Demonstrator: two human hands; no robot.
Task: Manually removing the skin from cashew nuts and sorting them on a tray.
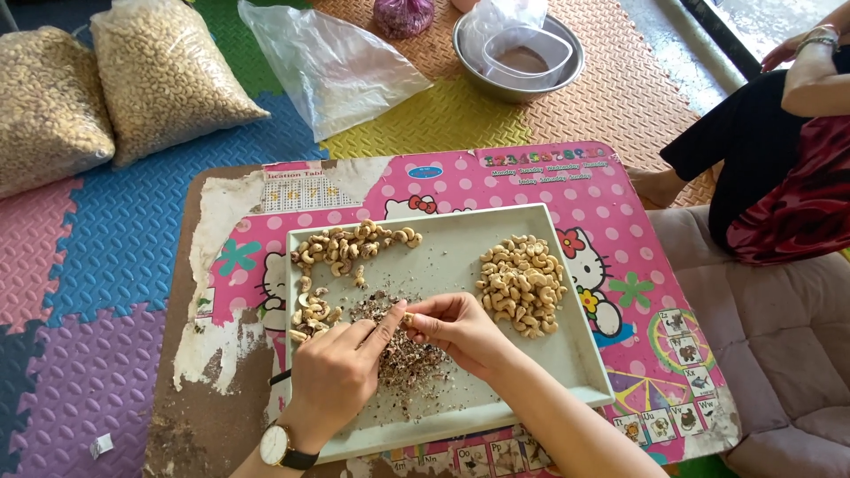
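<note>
**Where both hands meet over the tray**

While two big bags of nuts (124,80) lie on the floor mat, the pink desk (620,212) carries a pale tray (567,354). Nut piles (522,283) flank a heap of husk crumbs (403,358). Left hand (332,381) and right hand (456,327) have fingers pressed together, pinching one nut (407,317) above the crumbs.

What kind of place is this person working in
Probably a home floor set up for shelling cashews by hand. Coloured foam floor mats cover the ground, a low children's table holds the tray of nuts, and big bulk bags of cashews lie nearby.
</note>
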